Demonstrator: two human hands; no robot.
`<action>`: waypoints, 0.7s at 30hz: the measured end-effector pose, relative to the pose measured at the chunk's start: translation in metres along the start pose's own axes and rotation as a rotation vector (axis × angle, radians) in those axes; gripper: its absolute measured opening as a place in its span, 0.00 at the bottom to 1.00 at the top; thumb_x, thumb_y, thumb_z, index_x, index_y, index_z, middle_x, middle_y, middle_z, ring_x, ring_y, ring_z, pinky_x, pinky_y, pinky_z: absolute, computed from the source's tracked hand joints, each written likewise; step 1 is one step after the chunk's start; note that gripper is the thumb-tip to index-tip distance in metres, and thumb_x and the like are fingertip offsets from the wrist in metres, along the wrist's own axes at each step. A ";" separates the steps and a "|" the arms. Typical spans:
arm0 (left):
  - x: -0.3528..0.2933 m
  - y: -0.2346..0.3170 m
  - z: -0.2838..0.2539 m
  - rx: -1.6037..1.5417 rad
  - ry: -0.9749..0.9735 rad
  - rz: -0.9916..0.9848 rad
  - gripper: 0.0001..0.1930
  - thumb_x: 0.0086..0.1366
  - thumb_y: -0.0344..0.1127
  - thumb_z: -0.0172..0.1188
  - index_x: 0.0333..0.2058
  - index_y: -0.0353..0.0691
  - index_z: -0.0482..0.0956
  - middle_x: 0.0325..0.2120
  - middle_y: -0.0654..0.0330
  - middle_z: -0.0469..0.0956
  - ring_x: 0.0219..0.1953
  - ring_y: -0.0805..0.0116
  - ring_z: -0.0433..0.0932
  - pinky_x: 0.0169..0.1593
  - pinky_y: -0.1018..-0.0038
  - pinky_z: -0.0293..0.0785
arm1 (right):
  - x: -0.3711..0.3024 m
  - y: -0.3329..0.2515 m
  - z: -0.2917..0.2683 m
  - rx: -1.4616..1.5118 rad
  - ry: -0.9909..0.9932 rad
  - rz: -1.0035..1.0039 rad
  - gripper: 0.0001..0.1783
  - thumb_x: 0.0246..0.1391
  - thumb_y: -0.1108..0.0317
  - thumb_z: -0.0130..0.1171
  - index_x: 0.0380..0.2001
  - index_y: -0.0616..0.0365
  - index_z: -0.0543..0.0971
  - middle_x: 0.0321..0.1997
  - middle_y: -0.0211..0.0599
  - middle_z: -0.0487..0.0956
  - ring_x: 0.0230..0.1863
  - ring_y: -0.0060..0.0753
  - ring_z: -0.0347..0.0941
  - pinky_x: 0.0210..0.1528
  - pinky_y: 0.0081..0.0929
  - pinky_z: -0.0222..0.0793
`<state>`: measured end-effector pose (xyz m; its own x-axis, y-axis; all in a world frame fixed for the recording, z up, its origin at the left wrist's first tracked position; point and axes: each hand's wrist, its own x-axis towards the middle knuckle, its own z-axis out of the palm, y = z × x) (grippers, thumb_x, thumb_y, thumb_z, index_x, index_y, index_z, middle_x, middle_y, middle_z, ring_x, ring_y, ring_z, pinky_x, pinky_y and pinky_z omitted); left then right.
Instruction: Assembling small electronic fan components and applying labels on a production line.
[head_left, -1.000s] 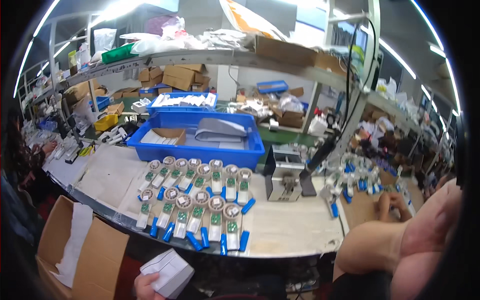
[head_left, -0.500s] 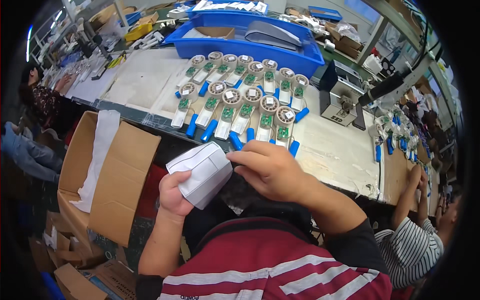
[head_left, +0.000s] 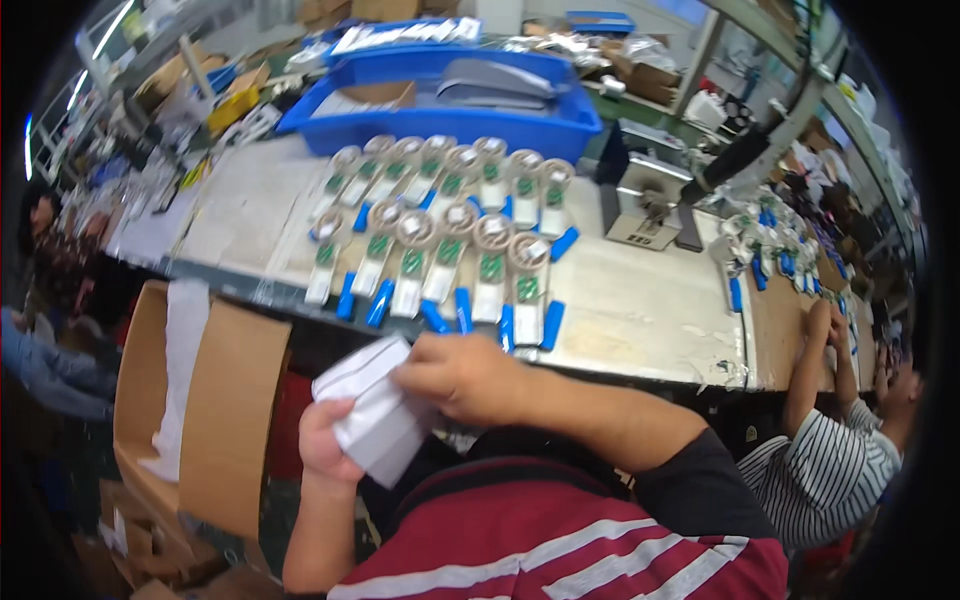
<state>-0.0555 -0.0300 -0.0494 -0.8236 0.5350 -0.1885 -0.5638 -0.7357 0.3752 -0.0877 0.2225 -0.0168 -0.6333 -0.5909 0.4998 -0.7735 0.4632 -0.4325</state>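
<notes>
My left hand (head_left: 328, 446) is closed around the lower left side of a white folded sheet or thin stack of sheets (head_left: 378, 425), its thumb lying on top. Dark lines cross the white surface. My right hand (head_left: 462, 378) has its fingers curled and pinched at the upper right edge of the same white sheets; motion blurs the fingertips. Beyond the hands, two rows of partly assembled handheld fans (head_left: 411, 255) lie on the workbench, with round heads, white handles, green circuit boards and blue cylindrical batteries (head_left: 379, 303).
An open cardboard box (head_left: 232, 420) with a white strip inside stands at my left. A large blue bin (head_left: 440, 120) sits behind the fans. To their right is a metal bench device (head_left: 640, 205). A co-worker in a striped shirt (head_left: 825, 470) works at far right, beside more fan parts (head_left: 775, 250).
My view has shifted, so the bench appears lower and further left. My right hand has come in from beside the white sheets onto their edge, fingers curling. My left hand keeps its hold.
</notes>
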 end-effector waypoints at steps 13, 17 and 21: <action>-0.013 -0.006 -0.024 0.108 0.239 0.179 0.40 0.61 0.34 0.51 0.73 0.28 0.60 0.67 0.33 0.72 0.62 0.35 0.78 0.67 0.47 0.72 | 0.032 0.148 -0.118 -0.173 0.329 0.573 0.04 0.58 0.71 0.65 0.35 0.58 0.86 0.36 0.38 0.79 0.35 0.39 0.73 0.42 0.35 0.71; -0.008 -0.008 -0.027 0.096 0.280 0.204 0.41 0.60 0.34 0.52 0.73 0.28 0.61 0.66 0.33 0.72 0.62 0.35 0.78 0.66 0.48 0.73 | 0.054 0.206 -0.132 -0.249 0.102 0.688 0.08 0.59 0.70 0.61 0.36 0.55 0.88 0.41 0.40 0.85 0.42 0.46 0.80 0.48 0.41 0.77; -0.010 -0.008 -0.029 0.088 0.306 0.217 0.41 0.59 0.34 0.53 0.73 0.28 0.61 0.65 0.34 0.73 0.61 0.35 0.79 0.65 0.48 0.74 | 0.075 0.229 -0.122 -0.267 -0.151 0.746 0.09 0.57 0.71 0.60 0.36 0.56 0.89 0.41 0.41 0.87 0.41 0.47 0.82 0.48 0.41 0.78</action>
<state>-0.0447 -0.0411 -0.0765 -0.9111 0.2124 -0.3533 -0.3779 -0.7729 0.5098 -0.3150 0.3648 0.0138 -0.9898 -0.1380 0.0348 -0.1402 0.9020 -0.4084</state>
